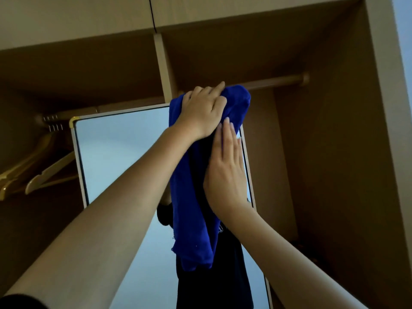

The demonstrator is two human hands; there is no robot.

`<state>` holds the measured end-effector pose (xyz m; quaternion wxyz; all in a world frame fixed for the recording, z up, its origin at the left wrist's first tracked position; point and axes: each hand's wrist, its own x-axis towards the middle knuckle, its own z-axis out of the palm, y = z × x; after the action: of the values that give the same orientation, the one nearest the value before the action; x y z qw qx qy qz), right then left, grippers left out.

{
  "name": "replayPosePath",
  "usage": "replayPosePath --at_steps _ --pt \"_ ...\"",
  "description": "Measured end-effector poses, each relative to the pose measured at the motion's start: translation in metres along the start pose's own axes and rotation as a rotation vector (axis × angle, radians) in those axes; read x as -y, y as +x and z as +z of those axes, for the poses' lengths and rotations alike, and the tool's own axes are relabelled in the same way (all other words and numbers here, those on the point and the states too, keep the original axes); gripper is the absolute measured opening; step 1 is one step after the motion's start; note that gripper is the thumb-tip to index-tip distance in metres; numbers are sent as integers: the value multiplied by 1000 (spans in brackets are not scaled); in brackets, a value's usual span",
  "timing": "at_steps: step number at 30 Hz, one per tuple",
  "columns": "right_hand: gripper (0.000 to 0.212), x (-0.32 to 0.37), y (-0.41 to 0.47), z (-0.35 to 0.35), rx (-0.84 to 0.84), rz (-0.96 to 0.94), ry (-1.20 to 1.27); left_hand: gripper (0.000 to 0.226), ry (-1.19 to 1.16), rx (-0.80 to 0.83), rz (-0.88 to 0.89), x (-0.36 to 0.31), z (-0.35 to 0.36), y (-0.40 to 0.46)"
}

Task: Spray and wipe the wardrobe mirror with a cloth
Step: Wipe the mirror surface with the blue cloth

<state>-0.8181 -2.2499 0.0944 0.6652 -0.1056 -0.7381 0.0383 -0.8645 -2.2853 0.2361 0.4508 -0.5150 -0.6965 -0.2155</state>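
A tall framed mirror (116, 152) stands inside an open wooden wardrobe. A blue cloth (191, 197) is draped over the mirror's top right corner and hangs down its face. My left hand (202, 112) presses on the cloth's top at that corner, fingers curled over it. My right hand (225, 172) lies flat with fingers together against the hanging cloth near the mirror's right edge. The mirror's top right corner is hidden by the cloth. No spray bottle is in view.
Wooden hangers (38, 172) hang on a rail at the left. A second clothes rail (276, 82) crosses the right compartment behind my hands. A vertical divider (163, 68) separates the two compartments. The wardrobe's right wall (347, 152) is close.
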Motion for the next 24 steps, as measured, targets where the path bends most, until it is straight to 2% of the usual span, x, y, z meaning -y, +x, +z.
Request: replayPosePath --at_steps 2,5,8,12,16,21,24 --pt "68 6 7 7 23 -58 -78 48 -101 42 15 7 -8 -2" --pt "68 9 24 14 59 19 -105 42 -140 -26 83 14 -7 -11" --pt "68 12 33 20 23 84 -65 33 -50 -176 135 21 2 -18" --pt "70 17 45 25 7 99 1 37 65 -218 127 24 -5 -23" --pt "60 9 69 27 -70 38 -83 40 180 -256 140 40 -12 -24" --pt "58 -5 91 21 -65 -76 -135 31 394 -441 89 63 -11 -34" --pt "54 -3 97 21 -100 -91 -162 32 450 -466 115 69 -13 -36"
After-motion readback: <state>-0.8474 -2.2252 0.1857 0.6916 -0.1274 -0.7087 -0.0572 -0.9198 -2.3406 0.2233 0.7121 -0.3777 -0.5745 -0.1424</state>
